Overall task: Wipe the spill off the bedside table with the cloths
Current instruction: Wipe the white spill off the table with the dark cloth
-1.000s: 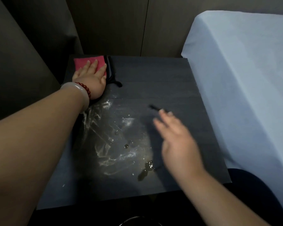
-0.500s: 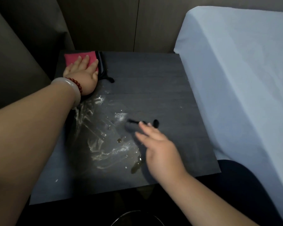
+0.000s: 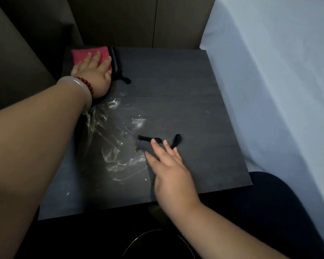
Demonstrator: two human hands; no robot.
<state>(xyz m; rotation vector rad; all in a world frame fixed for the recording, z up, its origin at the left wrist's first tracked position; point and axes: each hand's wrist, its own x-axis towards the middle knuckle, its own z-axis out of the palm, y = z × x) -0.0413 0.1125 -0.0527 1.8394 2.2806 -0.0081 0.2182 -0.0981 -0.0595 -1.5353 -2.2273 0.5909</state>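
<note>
Taking the bedside table (image 3: 185,90) as the landmark and reading from its left: the left hand (image 3: 94,71) lies flat, fingers spread, pressing the pink cloth (image 3: 86,54) into the table's far left corner; a dark strap (image 3: 120,75) trails just beside it; toward the table's middle left, the spill (image 3: 112,139) shows as white streaks and smears with a small amber drop at its right edge, so the wiping looks, by my judgement, only partly done, the liquid smeared about but not lifted; at the table's centre the right hand (image 3: 168,165) rests palm down, fingers loosely spread, pressing the dark cloth (image 3: 148,146) against the spill's right margin; right of the table stands the bed (image 3: 269,90) under a pale sheet. Against the earlier frames, the right hand has swept leftward with its cloth into the wet patch, and the amber puddle near the table's front edge is gone; the left hand has stayed planted on the pink cloth.
</note>
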